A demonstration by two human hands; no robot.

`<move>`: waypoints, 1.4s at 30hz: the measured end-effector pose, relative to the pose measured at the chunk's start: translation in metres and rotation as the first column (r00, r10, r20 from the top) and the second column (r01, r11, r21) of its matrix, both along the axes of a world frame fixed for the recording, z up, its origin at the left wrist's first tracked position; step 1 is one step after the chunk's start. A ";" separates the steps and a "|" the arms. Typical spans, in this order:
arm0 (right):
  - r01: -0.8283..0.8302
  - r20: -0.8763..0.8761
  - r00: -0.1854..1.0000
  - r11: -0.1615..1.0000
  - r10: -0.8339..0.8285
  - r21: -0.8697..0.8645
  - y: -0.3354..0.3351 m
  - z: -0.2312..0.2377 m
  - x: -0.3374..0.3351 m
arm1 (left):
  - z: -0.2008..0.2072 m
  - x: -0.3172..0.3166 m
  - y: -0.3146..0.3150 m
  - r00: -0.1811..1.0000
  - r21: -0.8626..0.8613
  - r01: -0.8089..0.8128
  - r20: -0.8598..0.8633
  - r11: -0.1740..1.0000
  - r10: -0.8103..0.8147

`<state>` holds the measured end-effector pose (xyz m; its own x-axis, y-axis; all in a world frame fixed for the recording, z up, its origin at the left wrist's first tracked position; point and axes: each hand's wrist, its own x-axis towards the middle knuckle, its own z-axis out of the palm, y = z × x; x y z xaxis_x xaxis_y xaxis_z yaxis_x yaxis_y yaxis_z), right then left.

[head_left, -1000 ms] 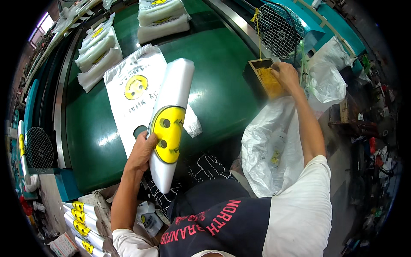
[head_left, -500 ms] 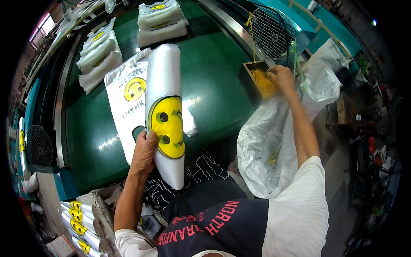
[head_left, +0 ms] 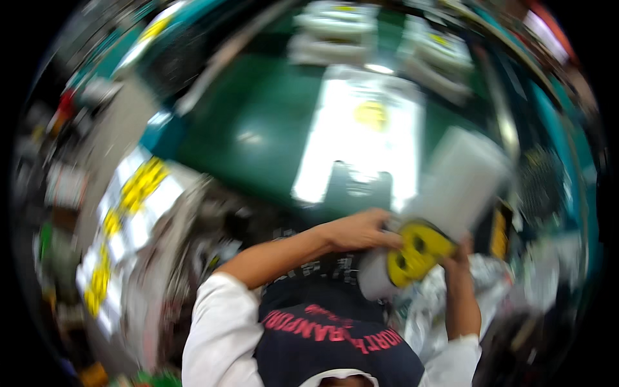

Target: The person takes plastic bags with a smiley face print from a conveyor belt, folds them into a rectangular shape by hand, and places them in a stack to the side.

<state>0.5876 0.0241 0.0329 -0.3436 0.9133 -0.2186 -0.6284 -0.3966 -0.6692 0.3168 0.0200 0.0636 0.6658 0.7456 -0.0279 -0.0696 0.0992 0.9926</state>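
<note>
A folded roll of white plastic bags (head_left: pixel 461 184) with a yellow smiley print slants up to the right in front of my body. My left hand (head_left: pixel 369 231) grips its left edge near the yellow print. On the opposite edge, my right hand (head_left: pixel 456 255) is closed against the roll, though blur hides most of its fingers. Beyond my left hand, a white carrier bag (head_left: pixel 361 138) with cut-out handles lies flat on the green tabletop (head_left: pixel 245 142). Right of the roll stands a small dark box with yellow strands (head_left: pixel 500 233) in it.
Two stacks of folded bags, one nearer the middle (head_left: pixel 335 32) and one to the right (head_left: pixel 438 55), sit at the far side. Several rolled smiley bundles (head_left: pixel 129 206) are piled at the left. A large crumpled clear-white bag (head_left: pixel 483 284) lies close beside my right arm.
The whole view has swung to the left and blurred. My right hand has left the box of yellow strands and come to the roll, which now tilts to the right.
</note>
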 end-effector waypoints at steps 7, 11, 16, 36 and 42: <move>-0.611 0.321 0.772 0.502 0.549 0.612 0.019 0.058 -0.074 | -0.047 -0.151 -0.040 0.782 0.323 -0.180 -0.527 0.929 0.335; -0.785 0.860 0.495 0.487 0.124 0.382 0.032 0.056 -0.134 | -0.008 -0.241 -0.073 0.653 0.114 -0.662 -0.396 0.741 0.645; -0.735 0.860 0.088 0.549 -0.503 0.397 0.115 -0.001 -0.109 | 0.025 -0.445 -0.192 0.047 0.276 -0.937 -0.509 0.215 0.859; -0.645 0.833 0.204 0.570 -0.514 0.509 0.125 -0.088 -0.131 | -0.108 -0.100 0.098 0.146 0.837 -0.099 -0.523 0.538 0.840; -0.660 0.946 0.283 0.683 -0.158 0.312 0.128 -0.059 -0.104 | -0.064 -0.104 0.117 0.447 0.710 -0.205 -0.544 0.673 0.710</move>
<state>0.4838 0.1521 -0.0264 -0.5481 0.8343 -0.0598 0.5495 0.3053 -0.7778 0.2132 0.1369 -0.0009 0.1202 0.9806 0.1548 0.8128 -0.1868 0.5518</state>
